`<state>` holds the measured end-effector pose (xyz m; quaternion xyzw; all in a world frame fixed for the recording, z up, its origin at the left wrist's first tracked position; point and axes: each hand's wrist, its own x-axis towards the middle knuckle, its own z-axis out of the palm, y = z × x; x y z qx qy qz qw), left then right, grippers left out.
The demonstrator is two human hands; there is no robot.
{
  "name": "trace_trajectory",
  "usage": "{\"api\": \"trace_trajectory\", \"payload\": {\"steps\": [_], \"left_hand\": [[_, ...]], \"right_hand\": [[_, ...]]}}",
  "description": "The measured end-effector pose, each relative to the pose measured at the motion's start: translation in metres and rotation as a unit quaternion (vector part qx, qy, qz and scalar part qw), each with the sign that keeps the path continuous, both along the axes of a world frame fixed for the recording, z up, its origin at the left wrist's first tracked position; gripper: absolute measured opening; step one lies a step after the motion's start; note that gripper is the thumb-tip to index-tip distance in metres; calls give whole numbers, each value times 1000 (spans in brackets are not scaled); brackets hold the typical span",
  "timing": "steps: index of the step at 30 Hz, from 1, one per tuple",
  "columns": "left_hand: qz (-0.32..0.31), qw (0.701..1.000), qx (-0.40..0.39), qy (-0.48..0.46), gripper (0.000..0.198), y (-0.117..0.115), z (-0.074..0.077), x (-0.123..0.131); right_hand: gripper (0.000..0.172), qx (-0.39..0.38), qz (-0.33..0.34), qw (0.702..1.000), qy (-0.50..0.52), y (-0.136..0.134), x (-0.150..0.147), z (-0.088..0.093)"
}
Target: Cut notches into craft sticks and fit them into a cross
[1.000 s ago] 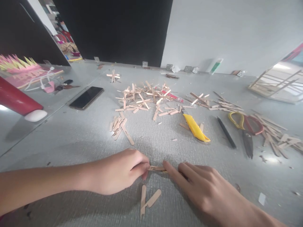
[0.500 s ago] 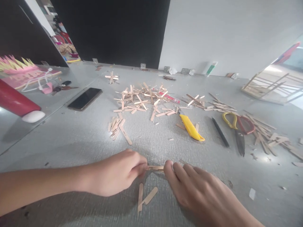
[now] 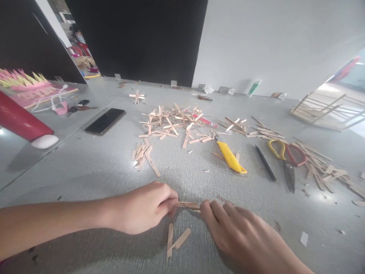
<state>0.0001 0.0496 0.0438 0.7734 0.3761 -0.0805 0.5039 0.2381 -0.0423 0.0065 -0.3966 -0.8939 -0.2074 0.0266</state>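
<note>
Low over the grey table, my left hand (image 3: 149,207) pinches the left end of notched wooden craft sticks (image 3: 188,205). My right hand (image 3: 232,224) has its fingers curled round the right end, so the sticks span the gap between both hands. Their outer ends are hidden by my fingers. Two loose notched craft sticks (image 3: 181,238) lie just below, one touching or overlapping the other. Beyond my left hand rests a small pile of notched sticks (image 3: 140,156). Farther back is a heap of crossed stick pieces (image 3: 171,120).
A yellow box cutter (image 3: 230,156), a black pen (image 3: 265,163) and scissors (image 3: 289,173) lie to the right, beside more sticks (image 3: 327,171). At left are a phone (image 3: 105,121) and a red cylinder (image 3: 24,116). A stick frame (image 3: 325,110) stands far right.
My right hand has shifted slightly right and down, and more of the sticks shows between my hands. The whole view has tilted a little. My left hand keeps its grip.
</note>
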Motion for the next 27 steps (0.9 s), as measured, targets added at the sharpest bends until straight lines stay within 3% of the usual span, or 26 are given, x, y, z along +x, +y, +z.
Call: {"api": "trace_trajectory", "payload": {"steps": [6,12,21,27], "left_hand": [[-3,999,36,-13,37,-2,-4,0],[-14,999,49,-9,36,-3,-5,0],[-18,996,74,-37,36,-5,-14,-4],[-29,992,106,-54,33,-7,-13,-3]], "right_hand": [[25,-20,-10,1000,-2,-1,-1,-2],[19,10,-12,999,-50,-2,-6,2],[22,2,-38,999,-25,-1,-11,-1],[20,-19,-77,992,-98,-12,-37,10]]}}
